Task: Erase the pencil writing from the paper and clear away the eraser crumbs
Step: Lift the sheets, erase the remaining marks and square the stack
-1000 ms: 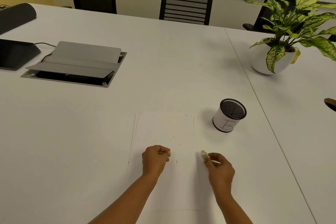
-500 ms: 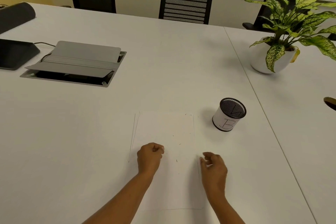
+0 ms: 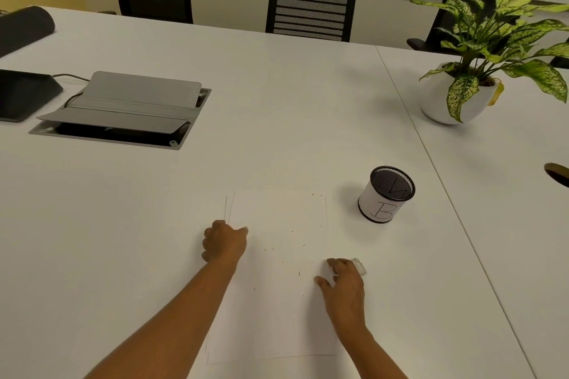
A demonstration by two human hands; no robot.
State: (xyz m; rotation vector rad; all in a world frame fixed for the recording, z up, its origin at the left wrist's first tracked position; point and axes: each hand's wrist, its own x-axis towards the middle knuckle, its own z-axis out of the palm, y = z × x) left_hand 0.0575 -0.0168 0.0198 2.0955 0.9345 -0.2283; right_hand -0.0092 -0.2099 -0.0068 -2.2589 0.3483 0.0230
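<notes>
A white sheet of paper (image 3: 277, 215) lies on the white table in front of me, with several small dark eraser crumbs (image 3: 299, 272) scattered over its middle. No writing is legible on it. My left hand (image 3: 224, 244) is curled into a fist on the sheet's left edge, with nothing visible inside it. At the right edge, my right hand (image 3: 341, 283) lies low with thumb and forefinger spread and free. A small white eraser (image 3: 359, 265) sits on the table against its outer fingers.
A mesh pen cup (image 3: 386, 194) with a white label marked "B" stands just right of the paper's top. A potted plant (image 3: 455, 101) is at the far right. A grey cable box with open lids (image 3: 123, 111) is sunk into the table at the left. Chairs line the far side.
My left hand slid left to the paper's left edge. My right hand, which pinched the eraser raised a second ago, came down and moved right; the eraser now lies beside its fingers.
</notes>
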